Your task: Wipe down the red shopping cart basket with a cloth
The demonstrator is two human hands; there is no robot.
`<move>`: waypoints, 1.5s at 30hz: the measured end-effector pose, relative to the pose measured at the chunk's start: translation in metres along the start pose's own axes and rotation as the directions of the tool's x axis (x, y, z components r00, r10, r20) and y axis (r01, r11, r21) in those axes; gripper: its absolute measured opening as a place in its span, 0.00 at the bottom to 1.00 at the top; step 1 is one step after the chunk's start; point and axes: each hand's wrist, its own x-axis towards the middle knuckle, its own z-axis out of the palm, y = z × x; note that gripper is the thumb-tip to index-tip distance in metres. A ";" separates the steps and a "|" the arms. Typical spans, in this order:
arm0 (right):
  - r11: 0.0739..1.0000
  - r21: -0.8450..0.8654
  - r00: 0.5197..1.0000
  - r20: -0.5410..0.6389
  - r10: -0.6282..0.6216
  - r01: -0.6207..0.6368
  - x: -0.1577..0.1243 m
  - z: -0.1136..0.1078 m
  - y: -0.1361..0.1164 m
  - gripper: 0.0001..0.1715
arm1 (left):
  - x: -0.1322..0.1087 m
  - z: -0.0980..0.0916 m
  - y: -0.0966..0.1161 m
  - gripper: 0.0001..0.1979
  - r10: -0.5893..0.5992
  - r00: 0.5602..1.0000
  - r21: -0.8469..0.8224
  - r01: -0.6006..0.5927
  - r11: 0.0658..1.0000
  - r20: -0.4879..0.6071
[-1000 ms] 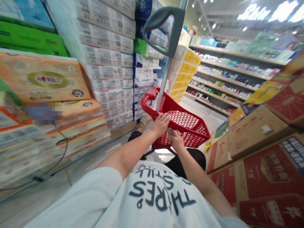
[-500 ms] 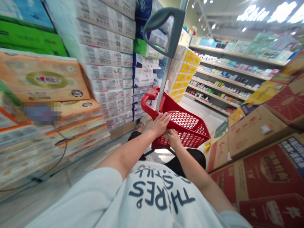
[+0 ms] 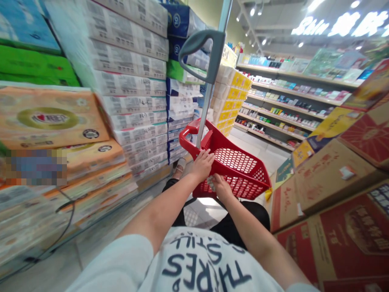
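Observation:
A red plastic rolling shopping basket [image 3: 243, 170] with holes in its walls stands in front of me on the floor. Its metal pole carries a grey loop handle [image 3: 202, 52]. My left hand [image 3: 203, 165] lies over the near rim, its fingers curled onto the edge beside the foot of the pole. Lower down, at the outside of the perforated wall, my right hand [image 3: 222, 188] is closed on a small crumpled pale wad [image 3: 210, 183], which may be tissue or cloth. The wad is partly covered by the fingers.
Stacked tissue packs [image 3: 51, 117] and tall wrapped bundles [image 3: 133, 85] line the left. Cardboard boxes [image 3: 334, 178] are piled close on the right. Stocked shelves [image 3: 282, 97] stand at the back, past yellow-and-white packs [image 3: 232, 97]. A dark cable [image 3: 71, 215] hangs at the left.
The view has shifted, so the basket sits slightly lower. My right hand has moved a little down the wall, away from my left hand, which stays on the rim.

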 end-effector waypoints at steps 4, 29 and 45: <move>1.000 0.004 1.000 0.003 0.004 -0.004 -0.003 0.000 0.002 0.14 | -0.002 0.004 -0.004 0.23 -0.039 0.998 -0.010 0.038 0.999 -0.045; 0.988 0.046 0.983 -0.107 0.150 -0.145 -0.022 -0.031 0.009 0.22 | -0.009 0.006 0.023 0.27 0.026 0.995 0.095 -0.036 0.995 0.101; 0.992 0.049 0.984 -0.136 0.118 -0.113 -0.022 -0.038 0.013 0.14 | -0.011 0.019 0.035 0.26 0.045 0.990 0.113 -0.060 0.992 0.131</move>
